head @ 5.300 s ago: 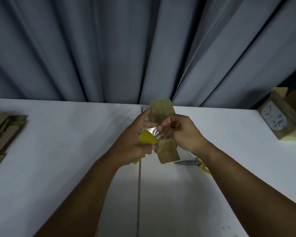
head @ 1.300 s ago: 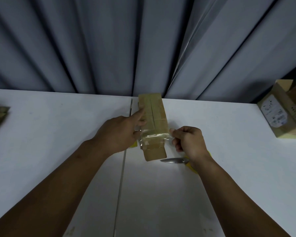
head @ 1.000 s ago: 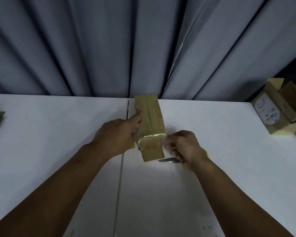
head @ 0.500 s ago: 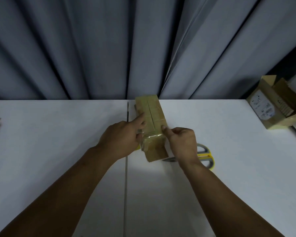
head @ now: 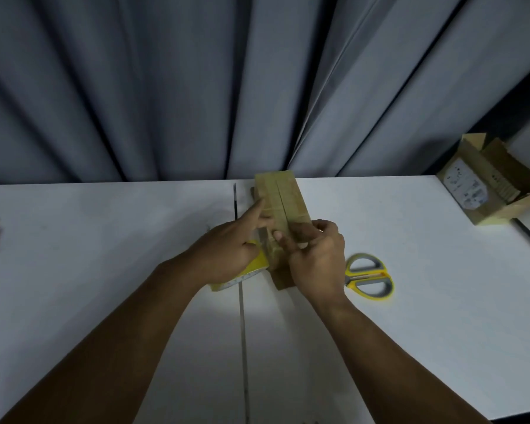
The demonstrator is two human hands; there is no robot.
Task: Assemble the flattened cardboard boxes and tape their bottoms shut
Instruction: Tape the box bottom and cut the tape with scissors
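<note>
Cardboard box [head: 283, 200], lying on the desk [head: 104, 255] between both hands, flap seam facing up. Gripping the yellow tape roll [head: 251, 270] under the palm of the left hand [head: 227, 252], stretching its forefinger along the box's side. Clutching the box's near end with the right hand [head: 315, 258], thumb pressing down on top. Scissors [head: 369, 278] lying just right of that hand, open carton [head: 487, 185] sitting well beyond.

Grey pleated curtain [head: 166, 87] behind a dimly lit white table [head: 89, 270]
</note>
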